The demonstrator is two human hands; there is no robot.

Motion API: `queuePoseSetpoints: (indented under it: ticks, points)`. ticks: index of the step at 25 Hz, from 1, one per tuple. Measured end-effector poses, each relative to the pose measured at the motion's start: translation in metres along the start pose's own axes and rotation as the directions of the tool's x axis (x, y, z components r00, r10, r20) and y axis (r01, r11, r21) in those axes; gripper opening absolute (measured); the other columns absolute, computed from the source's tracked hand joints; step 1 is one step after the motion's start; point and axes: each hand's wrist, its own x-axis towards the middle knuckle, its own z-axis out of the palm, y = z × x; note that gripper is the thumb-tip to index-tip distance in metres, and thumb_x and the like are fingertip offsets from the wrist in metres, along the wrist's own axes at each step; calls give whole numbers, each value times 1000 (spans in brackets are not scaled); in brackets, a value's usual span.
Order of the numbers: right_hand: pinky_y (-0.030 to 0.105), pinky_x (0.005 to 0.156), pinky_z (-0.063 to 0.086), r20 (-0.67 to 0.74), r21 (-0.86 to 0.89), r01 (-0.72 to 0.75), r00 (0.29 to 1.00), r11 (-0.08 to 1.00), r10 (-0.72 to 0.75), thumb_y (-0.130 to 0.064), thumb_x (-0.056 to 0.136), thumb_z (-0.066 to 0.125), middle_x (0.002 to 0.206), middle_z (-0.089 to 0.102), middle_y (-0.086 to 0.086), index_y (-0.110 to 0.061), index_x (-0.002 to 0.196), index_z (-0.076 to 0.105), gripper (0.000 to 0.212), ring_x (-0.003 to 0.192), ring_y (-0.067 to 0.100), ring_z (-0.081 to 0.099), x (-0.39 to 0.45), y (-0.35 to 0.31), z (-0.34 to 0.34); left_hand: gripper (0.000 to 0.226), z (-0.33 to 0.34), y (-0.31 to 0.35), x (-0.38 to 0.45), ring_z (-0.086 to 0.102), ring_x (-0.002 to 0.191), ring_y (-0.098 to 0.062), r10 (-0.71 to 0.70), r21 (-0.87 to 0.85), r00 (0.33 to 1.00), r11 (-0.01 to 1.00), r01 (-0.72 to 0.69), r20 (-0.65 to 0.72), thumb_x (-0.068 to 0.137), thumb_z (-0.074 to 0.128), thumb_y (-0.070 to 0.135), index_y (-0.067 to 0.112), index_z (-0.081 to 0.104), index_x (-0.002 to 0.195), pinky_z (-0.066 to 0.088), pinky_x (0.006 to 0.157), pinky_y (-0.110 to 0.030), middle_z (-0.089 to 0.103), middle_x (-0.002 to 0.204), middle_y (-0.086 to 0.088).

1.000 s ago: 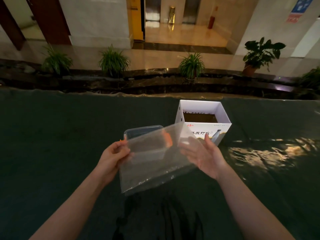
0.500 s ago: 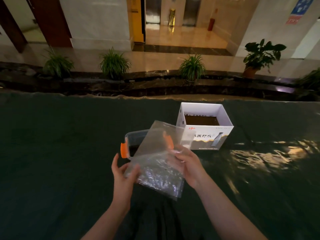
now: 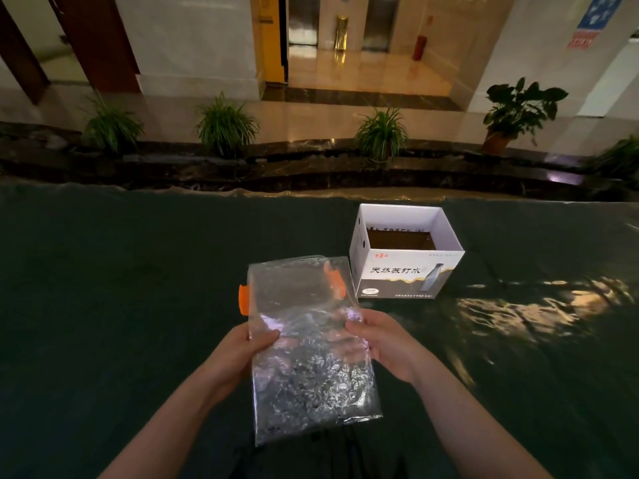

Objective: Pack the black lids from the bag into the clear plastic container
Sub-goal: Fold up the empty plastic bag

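Head view: both hands, left (image 3: 238,354) and right (image 3: 387,344), grip bag (image 3: 311,357); dark cloth table (image 3: 121,288); tiled lobby

A bag (image 3: 311,368) sits at the centre of the frame, held between the left hand (image 3: 238,354) at its left edge and the right hand (image 3: 387,347) at its right edge. Behind the bag's upper part lies the container (image 3: 244,299) (mostly hidden by it). To the upper right stands a box (image 3: 404,252) on the table (image 3: 121,288), just beside the container. Plants (image 3: 224,126) line the top of the frame, beyond the table.
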Motion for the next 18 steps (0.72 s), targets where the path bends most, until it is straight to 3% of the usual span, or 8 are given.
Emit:
queuePoseSetpoints:
  ticks: [3,5,7,10,13,15,18]
  points:
    - [33,69,61,-41,8,30,999,1000,-29,-24,93,60,113,72,15,-13,123,59,31,91,32,73,1,0,-7,32,-6,2,1,66,103,-42,-33,33,997,999,31,74,90,59,25,13,63,120,59,80,-49,70,112,-21]
    - [32,63,61,-50,23,47,998,999,-45,-23,95,59,106,73,18,-16,119,62,26,80,30,74,2,-1,-11,29,-11,4,5,70,94,-39,-18,69,996,998,11,90,94,53,18,17,62,122,61,74,-47,71,110,-22]
    - [29,51,57,-50,-8,59,997,998,-59,-23,95,60,85,73,16,-21,106,69,14,61,24,70,3,-2,-14,32,-15,6,9,72,81,-31,18,83,994,996,-27,107,94,52,16,20,61,124,61,64,-39,72,106,-21]
    - [25,45,47,-14,50,115,993,992,-114,-17,96,57,67,61,7,-17,103,70,15,51,18,56,6,1,-20,39,-22,6,13,69,100,-31,53,-9,992,999,-52,116,91,51,12,24,61,127,58,81,-42,69,119,-12]
    - [26,50,52,11,142,119,992,983,-122,-12,91,58,69,63,6,-11,102,72,17,56,17,61,4,0,-21,35,-21,2,11,72,87,-30,16,-169,996,986,0,91,86,51,10,13,66,118,61,67,-39,71,111,-19]
    - [28,58,56,-11,113,99,995,989,-98,-2,86,56,78,69,5,-10,87,72,17,68,18,69,4,0,-21,21,-16,0,7,72,80,-28,-15,-206,999,978,23,42,81,56,13,8,71,95,58,57,-38,71,106,-15]
    - [32,67,57,-63,57,77,995,995,-74,-1,86,56,91,70,1,-12,80,69,18,87,19,70,7,-1,-22,12,-9,-2,3,66,95,-35,-40,-253,998,966,50,43,79,54,19,10,63,81,56,61,-40,60,118,-16]
